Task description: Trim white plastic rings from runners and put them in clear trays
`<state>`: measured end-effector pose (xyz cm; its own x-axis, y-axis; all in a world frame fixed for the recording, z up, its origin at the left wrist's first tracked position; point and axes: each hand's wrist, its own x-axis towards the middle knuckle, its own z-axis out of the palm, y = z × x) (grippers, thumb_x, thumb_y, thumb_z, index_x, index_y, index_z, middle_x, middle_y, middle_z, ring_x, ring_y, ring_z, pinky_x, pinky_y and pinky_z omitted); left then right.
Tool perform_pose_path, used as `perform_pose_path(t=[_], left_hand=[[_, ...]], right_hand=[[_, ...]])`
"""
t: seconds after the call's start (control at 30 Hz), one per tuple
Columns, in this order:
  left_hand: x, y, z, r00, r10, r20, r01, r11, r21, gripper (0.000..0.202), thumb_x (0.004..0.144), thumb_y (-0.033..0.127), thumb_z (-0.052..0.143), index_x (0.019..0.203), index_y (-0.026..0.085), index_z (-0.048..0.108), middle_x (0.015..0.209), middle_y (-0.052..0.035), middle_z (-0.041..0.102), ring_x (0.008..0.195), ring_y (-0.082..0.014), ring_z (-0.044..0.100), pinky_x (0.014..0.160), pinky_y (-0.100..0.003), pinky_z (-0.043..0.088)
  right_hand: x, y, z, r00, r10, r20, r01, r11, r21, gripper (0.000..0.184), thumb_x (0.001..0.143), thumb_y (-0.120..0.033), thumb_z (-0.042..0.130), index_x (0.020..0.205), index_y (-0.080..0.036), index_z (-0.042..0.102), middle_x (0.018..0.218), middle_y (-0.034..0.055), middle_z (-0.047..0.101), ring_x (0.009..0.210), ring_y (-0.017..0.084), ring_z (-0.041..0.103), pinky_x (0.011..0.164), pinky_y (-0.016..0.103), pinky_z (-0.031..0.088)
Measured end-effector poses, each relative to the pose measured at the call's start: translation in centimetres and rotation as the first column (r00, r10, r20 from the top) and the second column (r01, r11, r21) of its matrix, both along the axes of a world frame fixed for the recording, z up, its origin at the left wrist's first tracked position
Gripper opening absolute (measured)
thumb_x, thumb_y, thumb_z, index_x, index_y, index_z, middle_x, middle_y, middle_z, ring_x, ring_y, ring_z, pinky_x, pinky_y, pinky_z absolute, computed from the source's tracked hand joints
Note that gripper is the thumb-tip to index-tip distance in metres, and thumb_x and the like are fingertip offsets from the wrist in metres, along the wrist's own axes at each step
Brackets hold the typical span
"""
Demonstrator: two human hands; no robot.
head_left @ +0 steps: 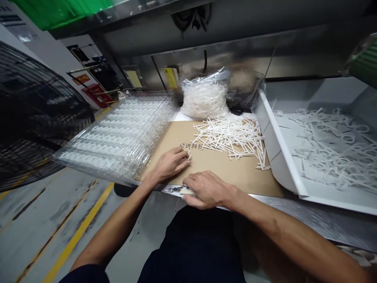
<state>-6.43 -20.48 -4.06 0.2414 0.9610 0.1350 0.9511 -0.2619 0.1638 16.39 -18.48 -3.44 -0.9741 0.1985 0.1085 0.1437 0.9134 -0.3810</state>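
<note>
My left hand [170, 164] is closed over the brown cardboard sheet [235, 173], fingertips pinching a small white plastic piece [189, 155]. Most of that piece is hidden by the fingers. Nearer to me, my right hand [207, 189] is wrapped round a small pair of nippers [176, 189] with metal jaws and a pale handle. The jaws point left, below my left hand and apart from it. Beyond both hands lies a loose pile of thin white plastic sticks [228, 135], some with small heads at their ends.
Stacked clear trays [129, 129] of white parts stand on the left. At the back sits a clear bag [204, 98] of white pieces. A white bin [282, 145] on the right holds loose ring-ended plastic pieces. A black fan [38, 118] stands far left.
</note>
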Motion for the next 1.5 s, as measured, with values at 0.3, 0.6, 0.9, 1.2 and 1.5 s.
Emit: perform_pose_path(t=[0.3,0.6,0.9,1.2,1.5], left_hand=[[1.3,-0.5,-1.2,0.998,0.055,0.035,-0.057,0.996,0.072,0.02,0.106,0.035,0.051,0.103,0.02,0.065,0.109,-0.0087,0.066,0.103,-0.0237,0.061,0.091,-0.036,0.05],[0.9,-1.2,-1.8,0.985,0.101,0.142,-0.116,0.988,0.102,0.025,0.101,0.035,0.062,0.119,0.019,0.062,0.115,-0.0089,0.066,0.109,-0.0265,0.062,0.097,-0.04,0.051],[0.6,-1.9,-2.5,0.872,0.143,0.468,-0.24,0.959,0.154,0.015,0.096,0.024,0.064,0.11,0.019,0.065,0.098,-0.0044,0.069,0.09,-0.019,0.064,0.084,-0.033,0.052],[2.5,-4.1,-2.0,0.606,0.086,0.791,-0.424,0.876,0.229,0.019,0.093,0.025,0.073,0.11,0.018,0.071,0.092,-0.0024,0.068,0.077,-0.0123,0.062,0.071,-0.026,0.052],[2.8,-4.6,-2.6,0.511,-0.003,0.86,-0.445,0.854,0.268,0.025,0.092,0.023,0.077,0.116,0.02,0.073,0.09,-0.0043,0.068,0.082,-0.0154,0.066,0.073,-0.029,0.054]], right_hand=[[0.2,0.1,-0.2,0.999,0.022,0.025,-0.021,0.999,-0.032,0.027,0.096,-0.039,0.058,0.106,-0.015,0.067,0.094,0.0114,0.074,0.08,0.025,0.066,0.072,0.034,0.044],[0.4,0.6,-0.6,0.999,0.028,-0.046,-0.033,0.992,-0.125,0.026,0.095,-0.037,0.054,0.106,-0.017,0.065,0.088,0.0087,0.069,0.076,0.024,0.06,0.072,0.034,0.044],[0.6,1.3,0.6,0.969,-0.167,-0.184,0.095,0.934,-0.344,0.025,0.101,-0.03,0.051,0.114,-0.015,0.065,0.1,0.0102,0.075,0.086,0.022,0.068,0.08,0.032,0.05],[1.3,2.0,1.5,0.909,-0.416,0.011,0.283,0.599,-0.749,0.03,0.108,-0.039,0.048,0.094,-0.019,0.066,0.079,0.0016,0.062,0.069,0.016,0.056,0.063,0.029,0.043],[1.0,1.4,1.9,0.926,-0.364,0.094,0.294,0.545,-0.786,0.032,0.108,-0.042,0.047,0.09,-0.02,0.062,0.074,0.0008,0.056,0.066,0.016,0.05,0.058,0.028,0.041]])
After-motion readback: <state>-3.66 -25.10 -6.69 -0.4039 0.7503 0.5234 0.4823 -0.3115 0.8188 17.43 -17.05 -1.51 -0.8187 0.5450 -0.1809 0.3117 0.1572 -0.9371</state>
